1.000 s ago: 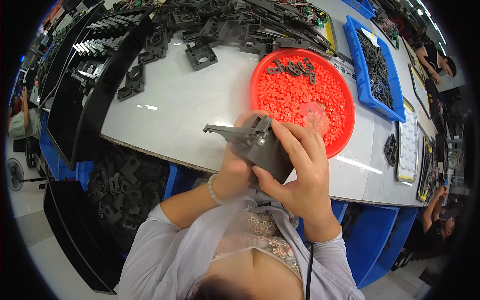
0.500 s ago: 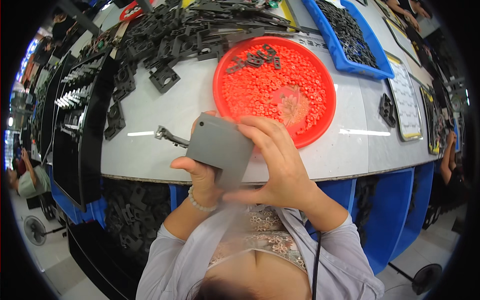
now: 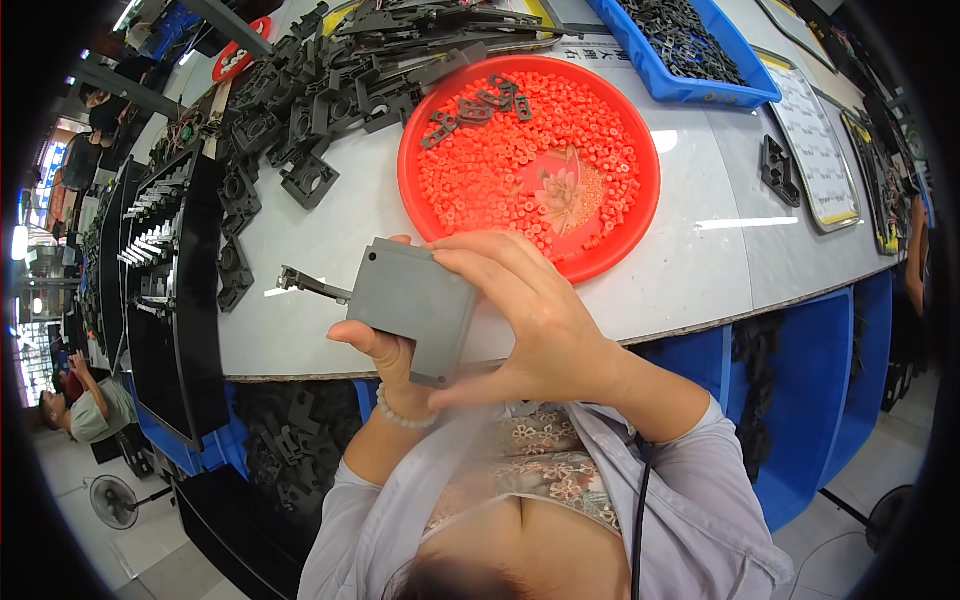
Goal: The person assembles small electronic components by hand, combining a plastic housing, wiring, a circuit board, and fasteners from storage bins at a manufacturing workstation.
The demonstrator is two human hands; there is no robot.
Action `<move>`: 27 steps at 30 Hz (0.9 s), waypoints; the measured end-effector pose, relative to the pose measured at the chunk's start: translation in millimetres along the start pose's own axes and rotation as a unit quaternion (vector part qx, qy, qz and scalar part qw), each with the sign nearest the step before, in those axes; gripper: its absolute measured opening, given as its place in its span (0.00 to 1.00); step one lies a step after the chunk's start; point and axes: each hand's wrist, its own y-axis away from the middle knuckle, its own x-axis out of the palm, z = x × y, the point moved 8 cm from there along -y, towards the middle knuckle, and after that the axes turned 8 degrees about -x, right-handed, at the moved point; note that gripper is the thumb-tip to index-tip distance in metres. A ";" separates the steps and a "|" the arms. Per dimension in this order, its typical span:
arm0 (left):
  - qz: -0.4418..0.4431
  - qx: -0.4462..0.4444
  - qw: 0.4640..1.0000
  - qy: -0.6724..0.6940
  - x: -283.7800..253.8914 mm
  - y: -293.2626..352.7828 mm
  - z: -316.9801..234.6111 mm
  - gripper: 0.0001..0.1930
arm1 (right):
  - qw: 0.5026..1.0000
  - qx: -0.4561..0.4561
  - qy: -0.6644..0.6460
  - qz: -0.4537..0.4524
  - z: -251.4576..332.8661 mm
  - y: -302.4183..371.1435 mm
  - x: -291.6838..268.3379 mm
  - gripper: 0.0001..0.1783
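A flat grey plastic housing (image 3: 412,305), with a small dark hole at a corner and a notch at its lower side, is held up between both hands in front of my body. My left hand (image 3: 388,362), with a beaded bracelet at the wrist, grips it from beneath, thumb sticking out to the left. My right hand (image 3: 535,315) closes over its right side, fingertips on the upper edge and thumb near the bottom corner. From the housing's left side projects a dark narrow arm (image 3: 318,286) with a shiny metal end. The housing's underside is hidden.
Beyond the hands is a round red tray (image 3: 648,190) of small red plastic pieces (image 3: 480,185), with several dark parts (image 3: 470,112) on top. Dark plastic parts (image 3: 310,125) pile up at back left. A black rack (image 3: 190,300) stands left; a blue bin (image 3: 700,92) sits back right.
The whole view has turned and shifted slightly. The housing appears a little further left and lower, still in both hands, and the right fingers remain on its edge.
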 end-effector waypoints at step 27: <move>0.018 0.040 0.994 -0.099 20.5 -10.2 -21.9 0.36 | 0.930 0.227 -0.285 -0.040 -34.1 20.7 15.3 0.44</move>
